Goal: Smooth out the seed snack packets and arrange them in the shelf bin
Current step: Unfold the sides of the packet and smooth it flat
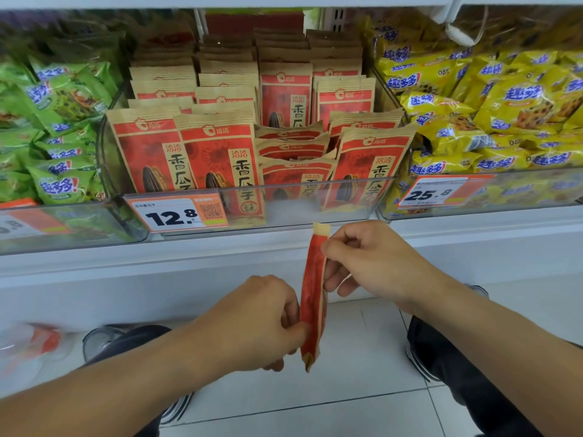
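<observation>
- While the white shelf (284, 269) fills the whole width, three clear bins sit side by side along it, and the middle shelf bin (315, 200) carries the sunflower seed packets (217, 152), standing upright in rows, kraft-brown tops over red fronts.
- In the middle of the front row several packets (293, 146) slump lower, leaning and crumpled between the upright ones.
- To the left, a bin of green cookie packs (60, 99); to the right, yellow cookie packs (492, 102) heaped loosely.
- Down in front of the shelf, one seed packet (312, 298) is held edge-on and upright, well clear of the bin, over the tiled floor (347, 389).
- The right hand (375, 263) pinches it near the top; the left hand (252, 320) pinches its lower part, fingers curled onto the edge.
- Smallest of all: the orange price tag (178, 214) reading 12.8 on the bin's front wall.
</observation>
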The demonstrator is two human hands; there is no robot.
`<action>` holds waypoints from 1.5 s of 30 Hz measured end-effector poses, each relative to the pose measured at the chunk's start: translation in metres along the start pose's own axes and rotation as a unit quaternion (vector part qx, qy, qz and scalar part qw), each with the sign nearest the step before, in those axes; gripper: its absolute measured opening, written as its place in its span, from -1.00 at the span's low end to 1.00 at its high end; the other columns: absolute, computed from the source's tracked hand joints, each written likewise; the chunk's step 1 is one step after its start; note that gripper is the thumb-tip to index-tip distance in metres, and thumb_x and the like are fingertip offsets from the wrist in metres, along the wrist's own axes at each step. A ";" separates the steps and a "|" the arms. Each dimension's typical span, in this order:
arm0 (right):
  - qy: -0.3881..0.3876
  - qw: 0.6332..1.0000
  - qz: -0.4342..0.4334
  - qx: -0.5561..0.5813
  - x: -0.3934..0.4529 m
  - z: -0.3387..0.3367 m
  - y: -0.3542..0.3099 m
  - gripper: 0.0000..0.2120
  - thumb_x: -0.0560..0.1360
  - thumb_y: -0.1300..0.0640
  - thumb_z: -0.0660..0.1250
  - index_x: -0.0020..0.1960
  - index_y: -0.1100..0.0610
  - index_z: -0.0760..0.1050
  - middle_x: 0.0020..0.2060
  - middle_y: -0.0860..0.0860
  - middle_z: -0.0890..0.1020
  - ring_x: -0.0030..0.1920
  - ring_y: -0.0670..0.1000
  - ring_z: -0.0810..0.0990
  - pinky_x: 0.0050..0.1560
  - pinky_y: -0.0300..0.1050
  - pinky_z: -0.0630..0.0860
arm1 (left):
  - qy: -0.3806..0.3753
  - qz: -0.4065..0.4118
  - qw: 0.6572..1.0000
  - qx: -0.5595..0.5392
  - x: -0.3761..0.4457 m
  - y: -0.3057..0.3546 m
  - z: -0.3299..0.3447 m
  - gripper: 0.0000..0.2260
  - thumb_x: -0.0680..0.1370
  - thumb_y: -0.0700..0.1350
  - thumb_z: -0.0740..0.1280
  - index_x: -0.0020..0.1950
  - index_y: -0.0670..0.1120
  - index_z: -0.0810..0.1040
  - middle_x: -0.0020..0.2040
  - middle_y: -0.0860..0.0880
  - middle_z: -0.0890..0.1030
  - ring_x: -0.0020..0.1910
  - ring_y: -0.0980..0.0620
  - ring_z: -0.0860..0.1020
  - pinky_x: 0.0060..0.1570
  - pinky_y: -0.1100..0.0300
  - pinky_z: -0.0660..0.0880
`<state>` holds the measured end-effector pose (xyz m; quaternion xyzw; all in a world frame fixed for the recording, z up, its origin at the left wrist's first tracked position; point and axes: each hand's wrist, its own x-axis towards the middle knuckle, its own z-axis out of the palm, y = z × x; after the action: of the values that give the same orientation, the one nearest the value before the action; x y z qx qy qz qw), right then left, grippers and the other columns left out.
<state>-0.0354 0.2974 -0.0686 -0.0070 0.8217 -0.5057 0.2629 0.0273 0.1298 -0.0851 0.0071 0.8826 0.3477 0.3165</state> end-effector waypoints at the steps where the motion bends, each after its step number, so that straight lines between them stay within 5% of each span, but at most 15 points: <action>1: -0.001 1.000 -0.003 -0.002 0.000 0.000 0.000 -0.80 0.61 0.21 0.26 -0.06 0.34 0.56 -0.32 0.14 0.69 -0.35 0.03 0.67 -0.34 -0.15 0.62 | -0.002 -0.001 1.000 -0.011 0.000 0.000 0.000 -0.83 0.55 -0.11 0.35 -0.18 -0.17 0.60 -0.29 -0.05 0.71 -0.39 0.08 0.68 -0.34 0.21 0.62; 5: -0.019 0.989 -0.034 -0.141 -0.006 -0.001 0.002 -0.73 0.59 0.02 0.31 -0.13 0.21 0.57 -0.29 0.10 0.70 -0.30 0.05 0.71 -0.27 -0.02 0.68 | -0.010 -0.009 0.997 -0.075 0.000 0.001 0.002 -0.82 0.59 -0.19 0.29 -0.15 -0.24 0.60 -0.27 -0.10 0.71 -0.34 0.01 0.70 -0.33 0.25 0.59; 9: -0.176 0.936 0.025 -0.304 -0.023 -0.001 0.000 -0.66 0.49 -0.16 0.39 -0.21 0.12 0.63 -0.32 0.02 0.72 -0.29 -0.01 0.72 -0.15 -0.05 0.68 | -0.015 -0.024 0.990 -0.137 0.000 0.001 0.000 -0.81 0.62 -0.21 0.26 -0.12 -0.26 0.58 -0.26 -0.15 0.71 -0.31 -0.07 0.71 -0.19 0.09 0.66; 15: -0.220 0.932 0.045 -0.286 -0.027 0.000 0.000 -0.75 0.52 -0.03 0.39 -0.24 0.09 0.63 -0.42 -0.10 0.68 -0.38 -0.13 0.66 -0.19 -0.21 0.64 | -0.009 -0.016 0.989 -0.145 0.001 0.005 0.004 -0.82 0.63 -0.16 0.29 -0.13 -0.20 0.56 -0.31 -0.09 0.70 -0.35 -0.02 0.69 -0.32 0.21 0.59; 26: -0.207 0.925 -0.008 -0.318 -0.025 0.001 0.008 -0.83 0.55 0.08 0.34 -0.15 0.12 0.64 -0.30 -0.07 0.72 -0.43 -0.25 0.58 -0.33 -0.34 0.48 | -0.011 -0.002 0.995 -0.099 0.005 0.000 0.005 -0.87 0.63 -0.10 0.30 -0.08 -0.12 0.51 -0.21 -0.05 0.70 -0.28 0.02 0.70 -0.15 0.07 0.66; 29: -0.197 0.925 -0.028 -0.324 -0.025 0.004 0.007 -0.82 0.51 0.05 0.36 -0.18 0.12 0.65 -0.31 -0.07 0.72 -0.37 -0.23 0.62 -0.27 -0.30 0.56 | 0.016 -0.043 0.979 -0.197 0.004 0.004 0.005 -0.80 0.62 0.03 0.26 0.07 -0.09 0.47 -0.10 -0.10 0.70 -0.19 -0.02 0.71 -0.08 -0.02 0.67; 33: -0.152 0.931 -0.072 -0.324 -0.026 0.017 0.008 -0.79 0.45 0.03 0.38 -0.22 0.17 0.60 -0.29 0.02 0.68 -0.28 -0.07 0.59 -0.31 -0.24 0.48 | 0.046 -0.077 0.947 -0.308 0.005 0.009 0.001 -0.72 0.59 0.08 0.31 0.14 -0.11 0.47 -0.21 -0.11 0.72 -0.24 -0.09 0.71 -0.15 0.02 0.67; 38: -0.157 0.925 -0.109 -0.329 -0.028 0.033 0.014 -0.75 0.52 0.03 0.33 -0.19 0.21 0.57 -0.23 0.06 0.65 -0.22 0.01 0.57 -0.33 -0.23 0.41 | 0.078 -0.065 0.971 -0.217 0.011 -0.006 0.005 -0.92 0.66 -0.12 0.21 0.08 -0.09 0.47 -0.13 -0.15 0.69 -0.27 -0.10 0.70 -0.19 -0.06 0.67; 41: -0.129 0.917 -0.084 -0.367 -0.022 0.023 0.011 -0.69 0.53 -0.09 0.33 -0.18 0.15 0.55 -0.23 0.05 0.64 -0.19 0.07 0.58 -0.21 -0.08 0.47 | 0.090 -0.052 0.980 -0.170 0.014 -0.011 0.003 -0.91 0.67 -0.13 0.18 0.03 -0.06 0.46 -0.16 -0.14 0.69 -0.26 -0.10 0.70 -0.19 -0.11 0.66; 45: -0.080 0.906 -0.014 -0.416 -0.012 -0.002 0.006 -0.70 0.53 -0.22 0.32 -0.14 0.00 0.48 -0.14 -0.08 0.61 -0.09 0.00 0.57 -0.13 -0.11 0.45 | 0.108 -0.049 0.987 -0.113 0.016 -0.017 -0.003 -0.88 0.67 -0.09 0.18 -0.05 0.00 0.45 -0.17 -0.03 0.69 -0.20 -0.04 0.68 -0.08 -0.11 0.63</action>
<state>-0.0244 0.3055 -0.0677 -0.1680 0.9333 -0.1198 0.2940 0.0163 0.1184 -0.1025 -0.1093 0.8660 0.4278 0.2347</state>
